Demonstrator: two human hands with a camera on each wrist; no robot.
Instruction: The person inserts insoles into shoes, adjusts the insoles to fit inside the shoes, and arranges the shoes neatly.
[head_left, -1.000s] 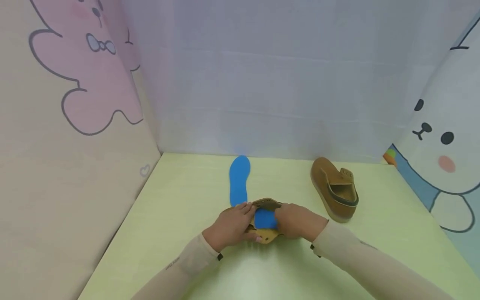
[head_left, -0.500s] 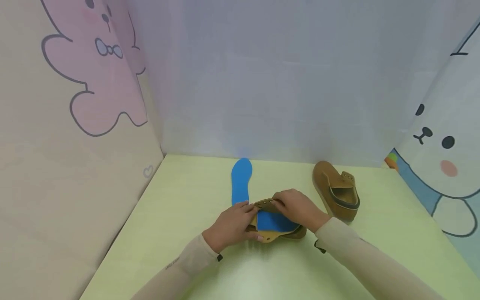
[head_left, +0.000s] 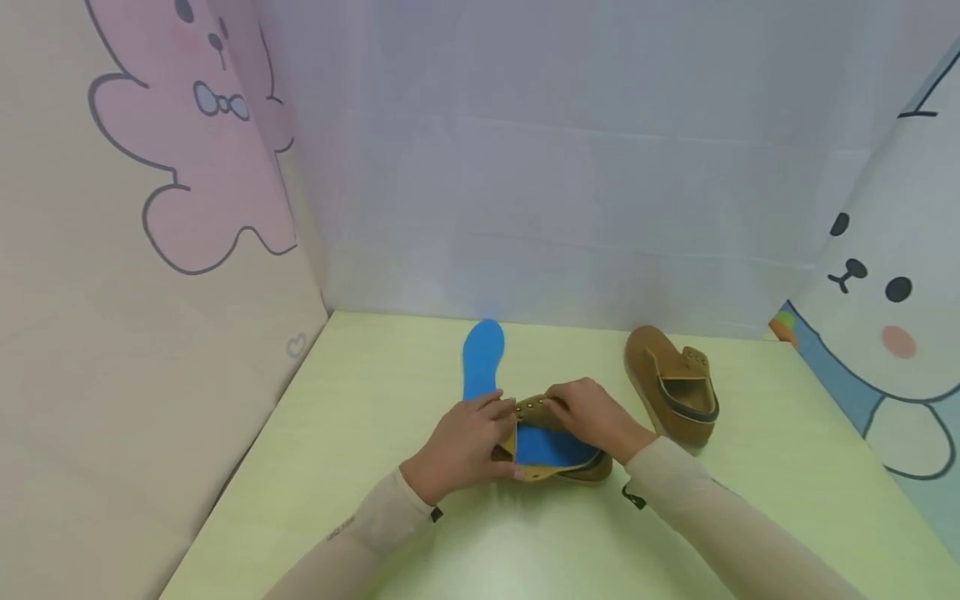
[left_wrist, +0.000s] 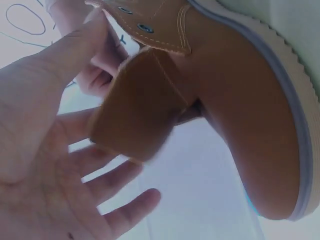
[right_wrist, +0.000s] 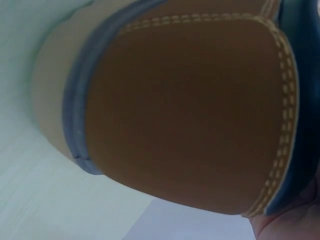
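A brown shoe (head_left: 596, 468) lies between both hands on the table, its toe to the left and mostly covered. Inside its opening shows a blue insole (head_left: 551, 447). My left hand (head_left: 463, 446) spans the front; in the left wrist view its fingers (left_wrist: 112, 182) are spread and fairly straight beside the tongue (left_wrist: 137, 105), with the thumb at the eyelet flap (left_wrist: 150, 25). My right hand (head_left: 596, 417) grips the far upper edge near the eyelets. The stitched heel (right_wrist: 190, 115) fills the right wrist view, where only a bit of palm shows.
A second blue insole (head_left: 482, 358) lies flat just behind the left hand. Farther right stands the other brown shoe (head_left: 667, 387), its strap flap folded up. The pale yellow table (head_left: 375, 392) is bounded by a patterned left wall (head_left: 210, 367), a plain back curtain and a patterned right wall.
The right hand has come out of the shoe opening and moved to its far edge, uncovering more insole and the heel. The left fingers have lifted slightly.
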